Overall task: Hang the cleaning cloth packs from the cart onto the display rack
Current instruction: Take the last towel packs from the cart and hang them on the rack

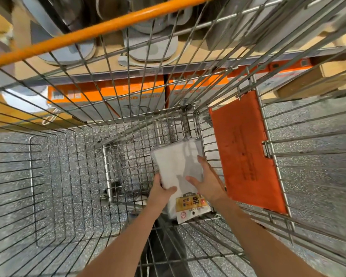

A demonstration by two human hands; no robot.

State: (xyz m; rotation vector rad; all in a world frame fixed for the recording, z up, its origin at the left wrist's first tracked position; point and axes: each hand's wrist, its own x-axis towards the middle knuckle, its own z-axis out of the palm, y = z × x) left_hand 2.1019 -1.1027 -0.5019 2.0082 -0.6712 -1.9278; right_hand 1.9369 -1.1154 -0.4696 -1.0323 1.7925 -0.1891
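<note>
Both arms reach down into the wire shopping cart (48,176), where a white cleaning cloth pack (176,166) lies low in the basket near the right wall, its yellow printed header card (190,204) turned toward the person. The left hand (160,191) grips the pack's left edge, thumb curled over the top face and fingers apparently tucked beneath; the right hand (206,179) rests on the right side with fingers spread and nearly straight, steadying more than clasping. The likeliest trouble is the smooth wrapper slipping from this one-sided hold as the pack is lifted, since only the left hand truly has it. The pack could also catch on the wire mesh or on the orange plastic flap (246,152) hanging just beside it. Whether more packs lie underneath cannot be told, and the display rack is not in view, so the hanging hole's orientation may need correcting before it meets a hook
</note>
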